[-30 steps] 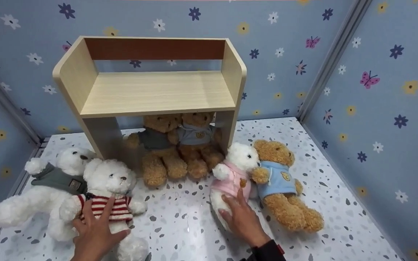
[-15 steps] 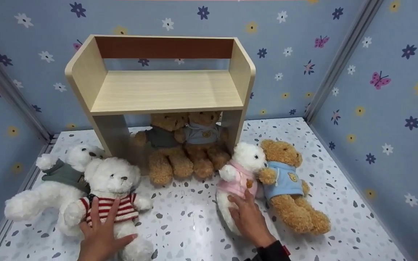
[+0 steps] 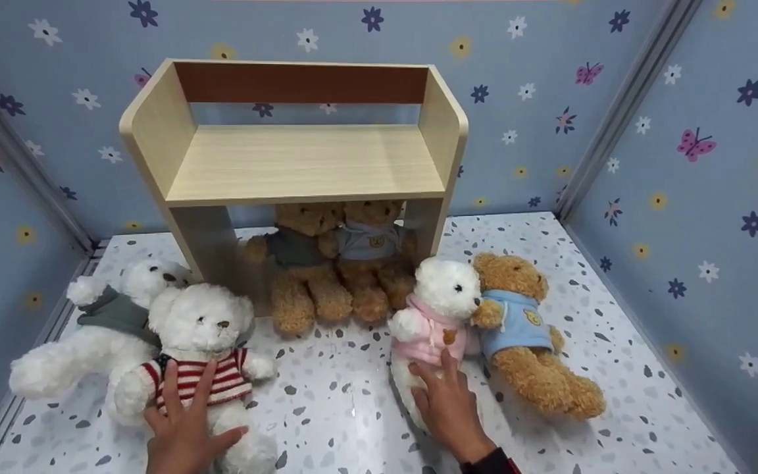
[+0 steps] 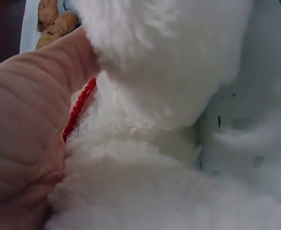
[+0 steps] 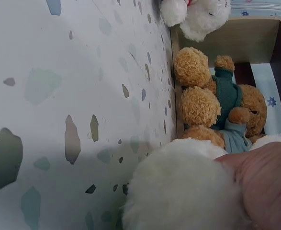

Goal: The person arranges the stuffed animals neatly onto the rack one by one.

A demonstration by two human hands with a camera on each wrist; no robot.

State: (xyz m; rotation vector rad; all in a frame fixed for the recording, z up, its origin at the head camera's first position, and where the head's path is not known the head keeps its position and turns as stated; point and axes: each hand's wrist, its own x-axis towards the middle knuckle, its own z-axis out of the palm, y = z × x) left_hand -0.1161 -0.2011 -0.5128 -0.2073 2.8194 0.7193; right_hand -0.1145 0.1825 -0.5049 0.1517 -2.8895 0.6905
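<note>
My left hand lies with spread fingers on the belly of a white teddy bear in a red-and-white striped sweater. In the left wrist view, the thumb side of the hand presses against its white fur. My right hand rests on the lower body of a white teddy bear in a pink hoodie, index fingertip at the hoodie's hem. A brown bear in a light blue hoodie leans against that bear's right side. White fur fills the space beside the hand in the right wrist view.
A wooden shelf unit stands at the back. Two brown bears, one in a dark green top and one in a grey-blue hoodie, sit in its lower compartment. A white bear in green reclines at left. Flowered walls enclose the speckled surface.
The head view has swung slightly left, so the scene sits farther right. The pink-hoodie bear has shifted slightly left under my right hand. My left hand stays on the striped bear.
</note>
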